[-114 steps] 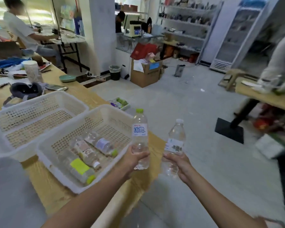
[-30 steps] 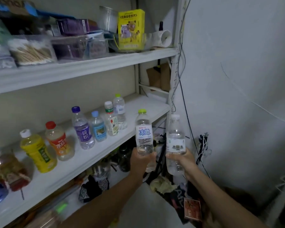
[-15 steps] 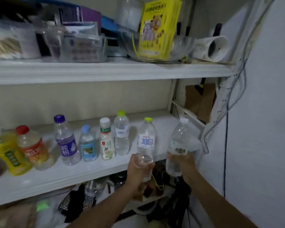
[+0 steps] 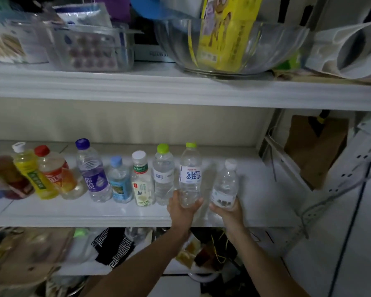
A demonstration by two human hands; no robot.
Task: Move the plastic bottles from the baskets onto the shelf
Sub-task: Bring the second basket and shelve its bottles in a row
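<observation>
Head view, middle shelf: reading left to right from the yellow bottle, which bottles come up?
yellow bottle → red-capped bottle → purple-capped bottle → blue-capped bottle → white-capped tea bottle → green-capped bottle → bottle in left hand → bottle in right hand.

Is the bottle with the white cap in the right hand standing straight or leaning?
Leaning. The white-capped bottle tilts, its cap toward the right, gripped at its base by the right hand above the shelf.

My one head camera looks forward and slightly down, close to the shelf just beyond my hands.
</observation>
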